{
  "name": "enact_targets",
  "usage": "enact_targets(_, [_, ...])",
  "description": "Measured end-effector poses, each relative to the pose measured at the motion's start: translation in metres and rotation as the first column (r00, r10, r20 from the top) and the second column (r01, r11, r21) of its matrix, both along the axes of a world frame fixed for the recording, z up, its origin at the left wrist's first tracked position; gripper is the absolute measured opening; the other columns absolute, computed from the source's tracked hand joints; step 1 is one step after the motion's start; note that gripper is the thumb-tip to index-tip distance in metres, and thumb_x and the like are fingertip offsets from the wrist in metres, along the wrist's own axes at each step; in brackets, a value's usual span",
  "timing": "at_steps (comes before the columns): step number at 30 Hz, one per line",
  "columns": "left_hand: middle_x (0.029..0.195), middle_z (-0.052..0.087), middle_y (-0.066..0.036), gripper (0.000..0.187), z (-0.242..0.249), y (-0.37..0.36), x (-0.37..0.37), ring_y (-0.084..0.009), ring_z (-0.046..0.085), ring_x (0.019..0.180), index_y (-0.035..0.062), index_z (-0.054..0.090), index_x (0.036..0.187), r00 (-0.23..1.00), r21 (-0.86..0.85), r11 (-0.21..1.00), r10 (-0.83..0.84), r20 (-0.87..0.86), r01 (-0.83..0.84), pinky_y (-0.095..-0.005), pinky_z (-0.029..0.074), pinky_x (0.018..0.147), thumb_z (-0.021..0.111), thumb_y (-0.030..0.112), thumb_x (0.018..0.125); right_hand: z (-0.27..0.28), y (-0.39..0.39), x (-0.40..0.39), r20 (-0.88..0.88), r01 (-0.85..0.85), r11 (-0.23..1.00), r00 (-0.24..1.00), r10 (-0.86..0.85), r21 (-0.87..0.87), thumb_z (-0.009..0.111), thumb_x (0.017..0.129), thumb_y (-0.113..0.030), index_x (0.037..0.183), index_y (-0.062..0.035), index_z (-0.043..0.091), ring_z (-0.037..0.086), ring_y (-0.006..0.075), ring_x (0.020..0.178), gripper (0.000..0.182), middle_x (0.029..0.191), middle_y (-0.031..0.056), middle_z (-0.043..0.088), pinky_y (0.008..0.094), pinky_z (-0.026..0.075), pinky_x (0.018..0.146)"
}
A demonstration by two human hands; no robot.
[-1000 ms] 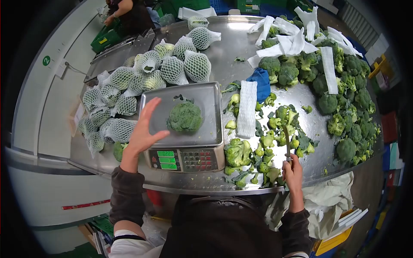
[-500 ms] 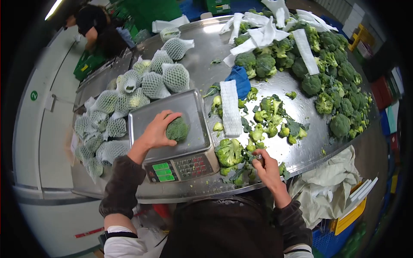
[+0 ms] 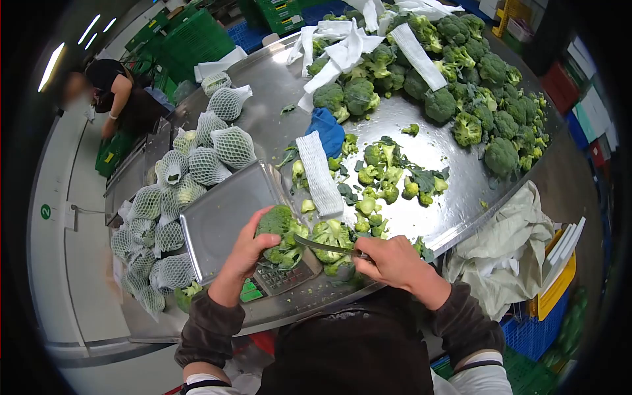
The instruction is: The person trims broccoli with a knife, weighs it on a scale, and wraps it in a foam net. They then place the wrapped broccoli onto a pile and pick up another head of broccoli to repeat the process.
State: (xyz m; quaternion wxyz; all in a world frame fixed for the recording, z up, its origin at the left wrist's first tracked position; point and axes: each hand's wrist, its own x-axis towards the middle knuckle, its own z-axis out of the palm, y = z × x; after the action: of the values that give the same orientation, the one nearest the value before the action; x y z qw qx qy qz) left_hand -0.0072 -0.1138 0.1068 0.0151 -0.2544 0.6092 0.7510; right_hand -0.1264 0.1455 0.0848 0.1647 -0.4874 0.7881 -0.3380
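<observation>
My left hand is closed around a broccoli head, lifted over the keypad edge of the scale. In my right hand is a knife, its curved blade pointing left with the tip against that broccoli's stem side. Just under the blade lies a cut broccoli piece. A white foam net sleeve and a blue cloth lie beyond, beside many trimmed florets and leaves. The scale's pan holds nothing.
Net-wrapped broccoli is heaped left of the scale. A large broccoli pile with white sleeves on top fills the back right. A pale sack hangs at the right edge. Another person bends over green crates at the far left.
My left hand has lifted the broccoli off the scale pan and moved it toward me. My right hand has raised the knife, whose blade now shows against it. The view has shifted.
</observation>
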Motion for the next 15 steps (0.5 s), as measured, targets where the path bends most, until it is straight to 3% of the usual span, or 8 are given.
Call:
enact_targets(1, [0.109, 0.054, -0.009, 0.063, 0.002, 0.003, -0.003, -0.0162, 0.052, 0.097, 0.0017, 0.04, 0.126, 1.0, -0.001, 1.0, -0.006, 0.004, 0.006, -0.0278, 0.042, 0.085, 0.061, 0.013, 0.068, -0.001, 0.002, -0.003, -0.037, -0.01, 1.0, 0.999, 0.011, 0.023, 0.053, 0.081, -0.026, 0.084, -0.0088, 0.05, 0.057, 0.0319, 0.057, 0.017, 0.068, 0.0096, 0.059, 0.0419, 0.043, 0.051])
enact_targets(3, [0.108, 0.054, -0.008, 0.063, 0.005, 0.008, -0.01, -0.0164, 0.052, 0.097, 0.0032, 0.042, 0.125, 0.995, -0.205, 0.973, -0.104, 0.0, 0.102, -0.0278, 0.041, 0.086, 0.063, 0.013, 0.067, -0.001, 0.005, -0.009, -0.057, -0.018, 0.999, 0.998, 0.02, 0.031, 0.053, 0.081, -0.026, 0.084, -0.0086, 0.049, 0.056, 0.0325, 0.058, 0.018, 0.068, 0.01, 0.059, 0.0423, 0.043, 0.051])
enact_targets(4, [0.108, 0.054, -0.008, 0.063, 0.007, 0.01, -0.015, -0.0164, 0.052, 0.097, 0.0032, 0.042, 0.125, 0.994, -0.203, 0.973, -0.113, 0.002, 0.111, -0.0278, 0.041, 0.086, 0.063, 0.013, 0.067, -0.001, 0.007, -0.013, -0.081, -0.033, 0.999, 0.996, 0.036, 0.04, 0.053, 0.081, -0.026, 0.084, -0.0085, 0.049, 0.056, 0.0332, 0.058, 0.018, 0.067, 0.0104, 0.058, 0.0427, 0.043, 0.052])
enact_targets(7, [0.108, 0.054, -0.008, 0.064, 0.015, 0.018, -0.025, -0.0169, 0.052, 0.098, 0.0038, 0.043, 0.124, 0.986, -0.25, 0.954, -0.161, 0.034, 0.165, -0.0284, 0.04, 0.088, 0.066, 0.013, 0.065, 0.005, 0.017, -0.027, 0.018, -0.103, 0.994, 0.995, 0.103, 0.02, 0.052, 0.082, -0.027, 0.085, -0.0082, 0.048, 0.056, 0.0348, 0.059, 0.019, 0.066, 0.0114, 0.058, 0.044, 0.042, 0.052])
enact_targets(9, [0.108, 0.054, -0.008, 0.066, 0.018, 0.025, -0.032, -0.0176, 0.052, 0.1, 0.0037, 0.043, 0.124, 0.979, -0.4, 0.897, -0.203, 0.0, 0.186, -0.029, 0.039, 0.089, 0.068, 0.015, 0.063, 0.003, 0.022, -0.034, 0.029, -0.111, 0.993, 0.994, 0.11, 0.04, 0.052, 0.083, -0.027, 0.085, -0.008, 0.048, 0.055, 0.0354, 0.059, 0.02, 0.066, 0.0118, 0.057, 0.0445, 0.042, 0.052])
enact_targets(15, [0.108, 0.054, -0.009, 0.066, 0.011, 0.038, -0.049, -0.018, 0.051, 0.1, 0.0038, 0.044, 0.123, 0.98, -0.387, 0.903, -0.198, 0.006, 0.185, -0.0291, 0.039, 0.089, 0.069, 0.015, 0.062, -0.01, 0.029, -0.051, -0.012, -0.114, 0.991, 0.993, 0.115, 0.075, 0.052, 0.083, -0.028, 0.085, -0.0078, 0.047, 0.054, 0.036, 0.058, 0.021, 0.064, 0.0118, 0.057, 0.0451, 0.041, 0.052])
